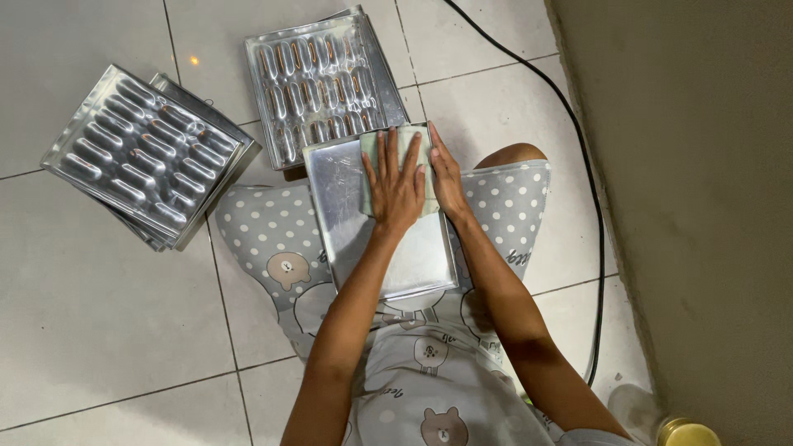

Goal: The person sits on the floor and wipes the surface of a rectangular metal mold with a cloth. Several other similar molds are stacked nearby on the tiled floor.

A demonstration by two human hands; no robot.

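A flat metal tray [363,239] rests on the person's lap, and wiping it looks like the step in hand. The left hand [395,183] lies spread flat on a pale green cloth [429,169] at the tray's far end; the right hand [448,177] steadies the right rim, fingers straight — holding nothing. Next the cloth should sweep toward the near end. Farther off on the tile floor [99,314] — two stacks of moulded baking trays [318,78], far and far left [149,153].
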